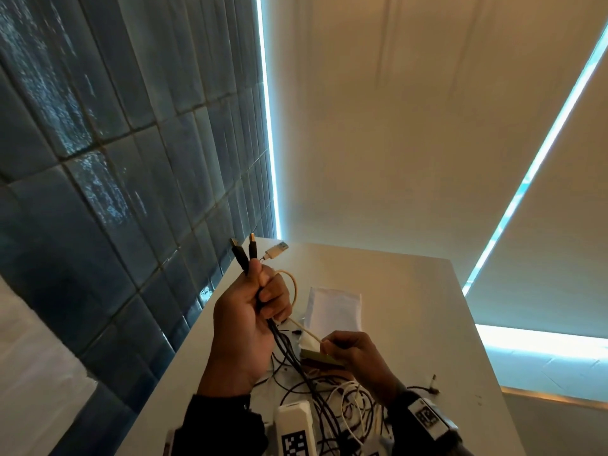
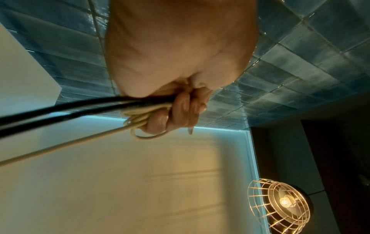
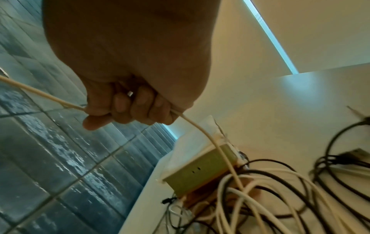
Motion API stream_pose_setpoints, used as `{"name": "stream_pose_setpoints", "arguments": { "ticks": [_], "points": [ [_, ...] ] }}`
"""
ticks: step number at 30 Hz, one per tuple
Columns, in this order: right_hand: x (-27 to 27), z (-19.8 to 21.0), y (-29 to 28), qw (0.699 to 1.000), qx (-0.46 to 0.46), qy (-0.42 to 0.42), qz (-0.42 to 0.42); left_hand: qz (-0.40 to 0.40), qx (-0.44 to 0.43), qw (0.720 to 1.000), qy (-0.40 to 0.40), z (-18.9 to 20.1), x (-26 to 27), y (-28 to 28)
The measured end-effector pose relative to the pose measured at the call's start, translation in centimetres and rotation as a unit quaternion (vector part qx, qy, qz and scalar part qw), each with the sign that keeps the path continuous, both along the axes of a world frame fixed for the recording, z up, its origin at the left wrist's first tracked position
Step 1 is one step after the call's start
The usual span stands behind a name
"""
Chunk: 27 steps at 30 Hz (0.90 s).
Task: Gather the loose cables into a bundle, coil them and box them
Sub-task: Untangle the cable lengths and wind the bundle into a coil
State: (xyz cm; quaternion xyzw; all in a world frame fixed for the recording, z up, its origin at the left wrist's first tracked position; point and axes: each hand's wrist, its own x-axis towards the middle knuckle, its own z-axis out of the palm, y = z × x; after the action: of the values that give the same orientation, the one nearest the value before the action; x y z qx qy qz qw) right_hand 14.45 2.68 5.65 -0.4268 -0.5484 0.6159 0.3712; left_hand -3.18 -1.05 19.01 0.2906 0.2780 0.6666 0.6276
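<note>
My left hand (image 1: 260, 301) is raised above the white table (image 1: 411, 307) and grips a bundle of cables (image 1: 245, 255); two black plugs and one white USB plug (image 1: 276, 251) stick up out of the fist. In the left wrist view the fingers (image 2: 180, 110) curl round black cables and cream loops (image 2: 138, 118). My right hand (image 1: 342, 348) holds the cream cable (image 3: 202, 129), which runs taut up to the left fist. A tangle of loose black and white cables (image 1: 339, 399) lies on the table below. The green box (image 3: 198, 171) sits beside them.
A white padded envelope (image 1: 335, 311) lies behind the box. A blue tiled wall (image 1: 115, 192) borders the table on the left. One black cable with a jack plug (image 1: 432, 385) trails to the table's right side. White tagged devices (image 1: 294, 429) sit at the near edge.
</note>
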Motion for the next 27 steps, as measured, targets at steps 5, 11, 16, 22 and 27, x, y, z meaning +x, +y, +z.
{"name": "stream_pose_setpoints", "arguments": {
  "ticks": [5,11,16,22,27],
  "points": [
    [1.6,-4.7,0.0,0.992,0.033,-0.12,-0.033,0.024,-0.006,1.0,0.018,0.1,-0.9,-0.3],
    [1.7,-3.3,1.1,0.975,0.005,-0.175,-0.139,0.036,-0.05,0.998,0.022,-0.6,-1.1,0.1],
    [-0.6,4.3,1.2,0.986,0.057,0.003,-0.156,0.058,-0.101,0.988,0.097,-1.3,-0.3,1.1],
    [-2.5,10.1,-1.4,0.982,0.159,0.09,-0.051,0.086,-0.16,0.972,0.149,-1.8,1.1,1.0],
    [-2.5,10.1,-2.2,0.983,0.177,0.048,0.018,0.08,-0.14,0.985,0.06,-1.1,0.9,1.1]
  ]
}}
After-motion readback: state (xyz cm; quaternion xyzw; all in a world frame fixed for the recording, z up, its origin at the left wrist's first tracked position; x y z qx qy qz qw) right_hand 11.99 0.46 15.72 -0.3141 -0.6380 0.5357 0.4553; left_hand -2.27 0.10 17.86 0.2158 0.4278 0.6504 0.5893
